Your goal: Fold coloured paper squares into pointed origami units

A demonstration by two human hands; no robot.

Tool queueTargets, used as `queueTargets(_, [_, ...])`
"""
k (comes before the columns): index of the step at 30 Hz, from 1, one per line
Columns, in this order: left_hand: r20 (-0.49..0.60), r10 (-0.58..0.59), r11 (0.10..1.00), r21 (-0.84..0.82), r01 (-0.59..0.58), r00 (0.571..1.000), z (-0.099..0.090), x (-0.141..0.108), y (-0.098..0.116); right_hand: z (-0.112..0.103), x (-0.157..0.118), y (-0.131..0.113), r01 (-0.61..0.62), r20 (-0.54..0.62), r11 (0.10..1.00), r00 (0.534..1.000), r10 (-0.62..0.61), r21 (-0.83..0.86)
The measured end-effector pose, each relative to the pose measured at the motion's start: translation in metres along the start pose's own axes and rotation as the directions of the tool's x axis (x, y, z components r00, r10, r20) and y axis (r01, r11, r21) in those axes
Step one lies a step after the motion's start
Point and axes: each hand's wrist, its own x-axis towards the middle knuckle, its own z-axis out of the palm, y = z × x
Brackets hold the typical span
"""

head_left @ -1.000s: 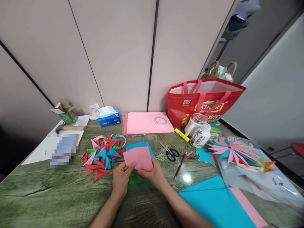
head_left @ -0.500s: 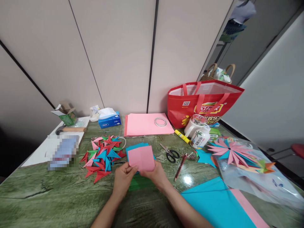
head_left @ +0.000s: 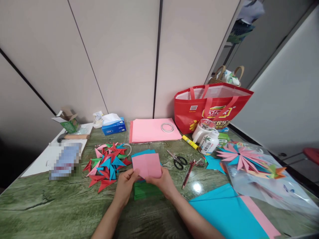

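Observation:
A pink square of paper (head_left: 147, 165) with a faint crease down its middle is held up between my two hands. My left hand (head_left: 126, 182) pinches its lower left corner between thumb and finger. My right hand (head_left: 163, 182) grips the lower right side, thumb on the front face. Behind and below the square, blue paper (head_left: 143, 152) and green paper (head_left: 146, 191) lie on the table, partly hidden. Just left of my left hand is a heap of folded paper points (head_left: 109, 166) in red, blue, green and pink.
Scissors (head_left: 178, 160) and a red pen (head_left: 188, 174) lie to the right, near a glue stick (head_left: 189, 142). Pink sheets (head_left: 154, 131) with rings (head_left: 167, 127) lie at the back, beside a red bag (head_left: 186, 113). Blue sheets (head_left: 226, 212) cover the front right.
My left hand has slid slightly left along the pink paper's lower edge to its corner. The right hand keeps its grip. The whole view has shifted a little.

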Motion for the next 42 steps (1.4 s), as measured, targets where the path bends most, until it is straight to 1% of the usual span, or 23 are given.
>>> queueTargets(2, [-0.056,0.054,0.991,0.123,-0.047,0.997,-0.005,0.003,-0.002,0.000,0.000,0.002,0.026,0.005,0.998,1.000,-0.026,0.063])
queueTargets(3, [-0.082,0.071,0.988,0.145,-0.059,0.994,-0.007,0.004,-0.002,0.001,0.001,0.003,0.022,0.004,0.995,1.000,-0.023,0.102])
queueTargets(4, [-0.114,0.074,0.989,0.136,-0.058,0.991,-0.008,0.004,-0.001,0.001,0.001,0.005,0.004,-0.003,0.991,1.000,-0.004,0.137])
queueTargets(6, [-0.140,0.067,0.996,0.073,-0.058,0.988,-0.006,0.003,0.002,0.001,0.002,0.008,-0.004,-0.048,0.984,0.999,0.013,0.178])
queueTargets(8, [-0.111,0.113,0.994,0.012,-0.112,0.987,-0.001,0.001,0.005,0.001,0.002,0.010,0.037,-0.117,0.982,0.993,-0.016,0.183])
queueTargets(10, [-0.036,0.176,0.984,0.000,-0.176,0.984,0.004,-0.002,0.006,0.001,0.003,0.011,0.109,-0.187,0.985,0.979,-0.083,0.132])
queueTargets(11, [-0.007,0.185,0.982,0.032,-0.185,0.983,0.006,-0.003,0.005,0.000,0.003,0.011,0.145,-0.212,0.986,0.969,-0.125,0.083])
queueTargets(13, [0.040,0.134,0.978,0.159,-0.138,0.990,0.006,-0.003,0.001,0.000,0.003,0.010,0.200,-0.220,0.980,0.955,-0.200,-0.023])
queueTargets(14, [0.037,0.115,0.971,0.206,-0.120,0.993,0.005,-0.003,-0.002,0.000,0.002,0.010,0.207,-0.192,0.977,0.958,-0.214,-0.055])
queueTargets(15, [-0.005,0.117,0.970,0.213,-0.114,0.993,0.003,-0.002,-0.005,0.000,0.002,0.009,0.198,-0.147,0.978,0.968,-0.205,-0.061])
queueTargets(17, [-0.120,0.131,0.978,0.178,-0.109,0.984,-0.001,0.001,-0.009,0.001,0.000,0.007,0.151,-0.027,0.988,0.988,-0.151,-0.012])
queueTargets(18, [-0.167,0.129,0.983,0.151,-0.104,0.977,-0.003,0.003,-0.011,0.002,-0.001,0.006,0.134,0.034,0.991,0.990,-0.135,0.015])
queueTargets(19, [-0.198,0.122,0.988,0.121,-0.099,0.973,-0.005,0.004,-0.012,0.002,-0.002,0.005,0.138,0.083,0.990,0.987,-0.140,0.027])
queueTargets(20, [-0.204,0.111,0.991,0.096,-0.093,0.973,-0.006,0.004,-0.011,0.002,-0.002,0.004,0.167,0.115,0.986,0.979,-0.167,0.017])
queueTargets(21, [-0.193,0.101,0.993,0.074,-0.088,0.976,-0.007,0.005,-0.011,0.001,-0.002,0.003,0.212,0.135,0.977,0.969,-0.208,-0.014])
queueTargets(23, [-0.133,0.087,0.995,0.051,-0.080,0.987,-0.006,0.004,-0.008,-0.002,-0.001,0.001,0.298,0.149,0.948,0.948,-0.281,-0.111])
queueTargets(26, [-0.048,0.073,0.996,0.060,-0.070,0.996,-0.003,0.001,-0.005,-0.008,0.001,-0.001,0.341,0.156,0.914,0.937,-0.313,-0.218])
queueTargets(28, [-0.031,0.077,0.995,0.071,-0.075,0.997,-0.002,0.000,-0.004,-0.012,0.003,-0.002,0.352,0.179,0.903,0.932,-0.314,-0.247])
queueTargets(32, [-0.046,0.109,0.991,0.078,-0.106,0.993,-0.001,0.000,-0.004,-0.013,0.003,-0.005,0.375,0.221,0.880,0.922,-0.319,-0.291])
queueTargets(34, [-0.025,0.095,0.992,0.089,-0.093,0.995,0.000,-0.001,-0.003,-0.011,0.002,-0.005,0.363,0.181,0.880,0.930,-0.320,-0.308])
queueTargets(36, [0.004,0.076,0.990,0.116,-0.076,0.997,0.001,-0.002,-0.002,-0.009,0.002,-0.004,0.332,0.100,0.892,0.943,-0.317,-0.307])
queueTargets(38, [0.018,0.075,0.987,0.144,-0.077,0.997,0.003,-0.003,0.000,-0.007,0.001,-0.001,0.298,0.027,0.910,0.952,-0.304,-0.289])
queueTargets(42, [0.031,0.087,0.985,0.146,-0.091,0.996,0.008,-0.007,-0.002,-0.004,0.000,0.003,0.239,-0.074,0.944,0.962,-0.262,-0.228])
